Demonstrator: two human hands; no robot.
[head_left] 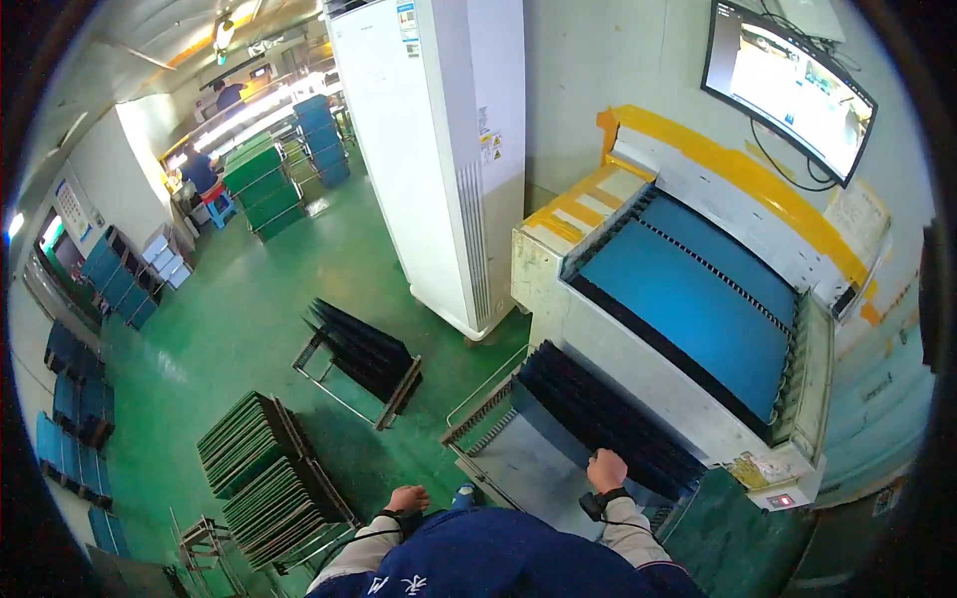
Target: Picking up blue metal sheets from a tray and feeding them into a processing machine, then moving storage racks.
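Observation:
My right hand, with a dark band at its wrist, is closed at the near edge of a thin dark blue panel. That panel leans at the front of a row of dark panels standing in a metal rack. The fingertips are partly hidden. My left hand hangs beside my body above the floor, fingers curled, with nothing visible in it. Behind the rack stands a pale machine with blue panels lying on its slanted bed.
Left of me stand racks of green-edged panels and a smaller rack of dark panels. A tall white cabinet unit rises ahead. A screen hangs at upper right. Two people work at a lit bench far back.

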